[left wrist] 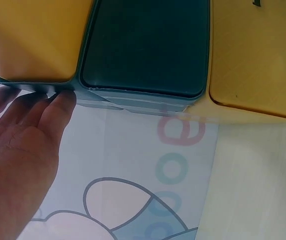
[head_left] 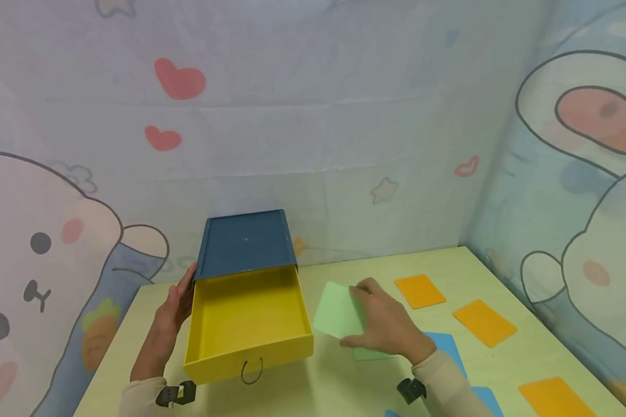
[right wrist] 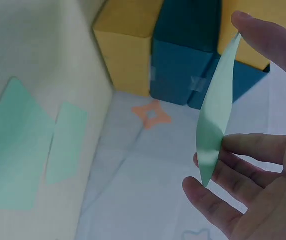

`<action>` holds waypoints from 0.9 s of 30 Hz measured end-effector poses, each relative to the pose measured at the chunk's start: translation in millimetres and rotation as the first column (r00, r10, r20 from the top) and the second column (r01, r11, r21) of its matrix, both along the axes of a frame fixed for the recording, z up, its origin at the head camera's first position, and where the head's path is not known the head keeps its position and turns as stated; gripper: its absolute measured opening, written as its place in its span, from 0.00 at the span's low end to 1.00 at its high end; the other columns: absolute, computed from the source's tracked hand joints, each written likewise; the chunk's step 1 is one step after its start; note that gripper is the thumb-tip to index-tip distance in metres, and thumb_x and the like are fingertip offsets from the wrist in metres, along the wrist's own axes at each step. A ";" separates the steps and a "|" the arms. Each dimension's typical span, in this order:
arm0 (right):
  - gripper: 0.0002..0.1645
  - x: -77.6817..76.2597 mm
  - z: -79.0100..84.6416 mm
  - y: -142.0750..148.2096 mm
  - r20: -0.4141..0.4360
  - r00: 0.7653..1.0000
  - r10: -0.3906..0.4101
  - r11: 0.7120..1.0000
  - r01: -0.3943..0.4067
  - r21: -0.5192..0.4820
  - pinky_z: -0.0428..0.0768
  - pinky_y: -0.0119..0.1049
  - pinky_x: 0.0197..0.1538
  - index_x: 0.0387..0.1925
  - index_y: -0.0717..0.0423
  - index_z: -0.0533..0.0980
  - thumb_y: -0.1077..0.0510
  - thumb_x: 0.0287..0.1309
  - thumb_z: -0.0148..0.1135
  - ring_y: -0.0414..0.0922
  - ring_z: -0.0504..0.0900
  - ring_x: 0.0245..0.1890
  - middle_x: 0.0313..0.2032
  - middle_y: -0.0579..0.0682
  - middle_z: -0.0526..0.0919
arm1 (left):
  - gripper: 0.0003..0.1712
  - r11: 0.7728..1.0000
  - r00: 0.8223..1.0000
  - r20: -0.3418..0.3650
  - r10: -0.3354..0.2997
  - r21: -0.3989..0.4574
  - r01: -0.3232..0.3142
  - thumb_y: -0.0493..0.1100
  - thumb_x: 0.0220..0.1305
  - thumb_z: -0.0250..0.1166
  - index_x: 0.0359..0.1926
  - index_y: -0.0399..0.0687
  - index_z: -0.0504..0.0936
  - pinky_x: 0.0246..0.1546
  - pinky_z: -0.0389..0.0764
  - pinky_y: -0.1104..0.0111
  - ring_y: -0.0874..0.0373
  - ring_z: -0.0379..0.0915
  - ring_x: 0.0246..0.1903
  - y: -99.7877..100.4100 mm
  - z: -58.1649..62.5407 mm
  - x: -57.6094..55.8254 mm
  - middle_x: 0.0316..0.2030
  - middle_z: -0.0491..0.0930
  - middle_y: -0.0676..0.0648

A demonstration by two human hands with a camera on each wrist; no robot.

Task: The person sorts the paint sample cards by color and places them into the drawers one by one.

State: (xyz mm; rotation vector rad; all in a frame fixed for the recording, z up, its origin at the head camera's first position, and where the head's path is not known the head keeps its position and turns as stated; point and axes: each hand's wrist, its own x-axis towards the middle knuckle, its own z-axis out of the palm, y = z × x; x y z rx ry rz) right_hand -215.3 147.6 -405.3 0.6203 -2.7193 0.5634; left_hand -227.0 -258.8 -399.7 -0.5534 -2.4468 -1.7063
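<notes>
Card (head_left: 336, 313), thin, smooth, pale green, slightly bowed, is pinched in my right grip (head_left: 388, 324) above the bench (head_left: 344, 391), beside the boxy yellow drawer (head_left: 284, 351); my left grip (head_left: 173, 306), fingers outstretched, touches the blue casing (head_left: 245, 246).

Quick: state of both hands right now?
Left hand: open, touching the side of the dark blue rectangular casing.
Right hand: closed, pinching a thin, light green four-sided card.
</notes>
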 end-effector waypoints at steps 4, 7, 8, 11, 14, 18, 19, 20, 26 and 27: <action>0.56 -0.4 8.5 3.2 -0.010 1.000 0.000 1.000 0.000 -0.020 0.86 0.39 0.46 0.61 0.66 0.75 0.37 0.34 0.83 0.43 0.79 0.44 0.56 0.52 0.75 | 0.33 1.000 1.000 0.000 -0.003 0.014 0.003 0.60 0.80 0.17 0.81 0.67 0.42 0.58 0.59 0.94 0.34 0.39 0.78 0.1 -0.2 -0.4 0.81 0.41 0.40; 0.55 -0.4 14.7 4.7 -0.027 1.000 0.002 0.999 -0.003 -0.040 0.85 0.42 0.50 0.61 0.66 0.75 0.38 0.35 0.83 0.44 0.79 0.46 0.56 0.52 0.75 | 0.33 1.000 1.000 0.002 -0.004 0.023 0.004 0.60 0.80 0.17 0.81 0.66 0.42 0.58 0.60 0.94 0.33 0.39 0.78 0.6 -0.3 -0.5 0.81 0.41 0.40; 0.55 -0.4 16.6 4.9 -0.031 1.000 0.002 0.999 -0.004 -0.048 0.85 0.42 0.50 0.62 0.65 0.75 0.38 0.35 0.83 0.44 0.79 0.47 0.56 0.51 0.75 | 0.33 1.000 1.000 0.003 -0.002 0.023 0.002 0.60 0.80 0.17 0.81 0.67 0.42 0.58 0.60 0.94 0.33 0.39 0.78 0.8 -0.2 -0.6 0.81 0.41 0.40; 0.55 0.5 22.8 4.6 -0.037 0.999 0.014 0.997 -0.017 -0.077 0.84 0.42 0.52 0.63 0.64 0.75 0.38 0.35 0.83 0.44 0.78 0.47 0.57 0.51 0.74 | 0.33 1.000 1.000 0.001 -0.001 0.027 0.001 0.60 0.80 0.18 0.81 0.67 0.42 0.58 0.60 0.94 0.33 0.40 0.78 1.3 0.1 -1.2 0.81 0.41 0.40; 0.55 1.4 29.0 2.8 -0.041 0.999 0.030 0.994 -0.034 -0.102 0.83 0.41 0.52 0.64 0.63 0.74 0.39 0.36 0.83 0.43 0.78 0.47 0.57 0.50 0.73 | 0.33 0.999 1.000 -0.003 -0.008 0.033 0.008 0.60 0.80 0.18 0.81 0.66 0.42 0.59 0.60 0.94 0.41 0.41 0.79 1.1 0.2 -1.6 0.81 0.41 0.40; 0.55 1.8 37.7 -3.3 -0.049 0.997 0.064 0.990 -0.069 -0.126 0.83 0.41 0.52 0.64 0.63 0.74 0.40 0.36 0.83 0.43 0.77 0.48 0.57 0.50 0.72 | 0.33 1.000 1.000 0.002 -0.009 0.022 0.009 0.60 0.80 0.18 0.81 0.66 0.42 0.59 0.59 0.94 0.72 0.47 0.75 -0.6 -1.0 -0.6 0.81 0.41 0.40; 0.55 1.9 39.7 -5.2 -0.048 0.996 0.071 0.989 -0.077 -0.128 0.83 0.42 0.52 0.64 0.64 0.74 0.40 0.36 0.83 0.44 0.77 0.48 0.57 0.51 0.72 | 0.33 1.000 1.000 0.003 -0.009 0.018 0.009 0.60 0.80 0.18 0.81 0.66 0.42 0.59 0.59 0.94 0.78 0.48 0.72 -1.0 -1.3 -0.1 0.81 0.41 0.40; 0.56 1.9 41.6 -7.2 -0.046 0.996 0.079 0.988 -0.084 -0.128 0.83 0.42 0.53 0.65 0.64 0.74 0.41 0.36 0.83 0.44 0.77 0.49 0.57 0.51 0.72 | 0.33 1.000 1.000 0.003 -0.009 0.016 0.009 0.60 0.80 0.17 0.81 0.66 0.42 0.59 0.59 0.94 0.82 0.49 0.69 -1.3 -1.6 0.3 0.81 0.41 0.40; 0.57 -0.5 51.3 -19.1 -0.021 0.992 0.127 0.984 -0.129 -0.124 0.83 0.42 0.54 0.67 0.64 0.72 0.41 0.37 0.83 0.44 0.76 0.51 0.59 0.51 0.72 | 0.33 1.000 1.000 -0.006 -0.010 0.017 0.010 0.59 0.80 0.18 0.81 0.64 0.42 0.59 0.59 0.94 0.80 0.49 0.70 -1.1 -2.3 0.0 0.81 0.41 0.39; 0.57 -1.2 52.8 -21.2 -0.021 0.990 0.136 0.983 -0.138 -0.123 0.82 0.41 0.54 0.67 0.64 0.72 0.40 0.37 0.83 0.44 0.76 0.51 0.59 0.50 0.72 | 0.33 1.000 1.000 -0.005 -0.011 0.019 0.011 0.59 0.80 0.18 0.81 0.64 0.42 0.59 0.59 0.94 0.76 0.48 0.73 -1.2 -2.2 -0.3 0.81 0.40 0.40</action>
